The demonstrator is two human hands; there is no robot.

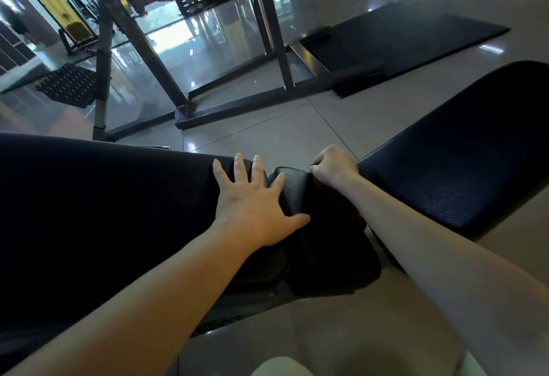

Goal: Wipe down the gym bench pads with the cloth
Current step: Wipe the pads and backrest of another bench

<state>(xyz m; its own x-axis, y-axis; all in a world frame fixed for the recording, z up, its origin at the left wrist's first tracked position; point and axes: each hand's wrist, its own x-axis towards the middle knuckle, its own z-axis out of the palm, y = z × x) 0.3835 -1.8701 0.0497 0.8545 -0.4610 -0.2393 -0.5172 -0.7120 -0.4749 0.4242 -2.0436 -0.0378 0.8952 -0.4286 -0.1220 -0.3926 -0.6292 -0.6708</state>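
Observation:
A long black bench pad (pixel 104 197) fills the left of the view, and a smaller black seat pad (pixel 323 245) sits next to it in the middle. My left hand (pixel 255 200) lies flat with fingers spread across the gap, touching both pads. My right hand (pixel 332 167) is curled at the far edge of the seat pad, gripping a dark reddish cloth (pixel 341 200) that lies under my wrist on the pad. Most of the cloth is hidden by my forearm and hard to tell from the dark pad.
A second black padded bench (pixel 463 161) stands at the right. A dark steel machine frame (pixel 237 108) rises beyond the pads, with a black floor mat (pixel 401 34) behind it. The floor is glossy grey tile (pixel 282 138).

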